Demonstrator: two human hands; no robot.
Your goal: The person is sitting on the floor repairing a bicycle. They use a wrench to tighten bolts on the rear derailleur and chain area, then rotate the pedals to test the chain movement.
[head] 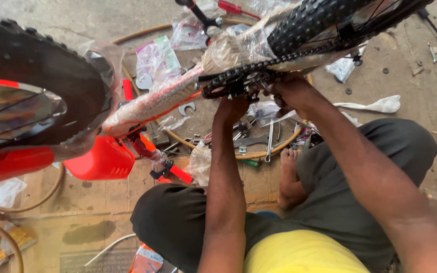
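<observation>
Concrete floor lies below; both hands, left (232,107) and right (290,91), close on the crank (238,86), chain (299,53) running rightward beyond their fingers.

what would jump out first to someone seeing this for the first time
A knobby black tyre fills the upper left, with bright orange plastic parts just below it. Across the top runs a bicycle frame wrapped in clear film. At its black chainring, near the top centre, the left hand and right hand meet. Beneath them, spanners and small tools lie scattered on the floor beside the seated person's bare foot.
</observation>
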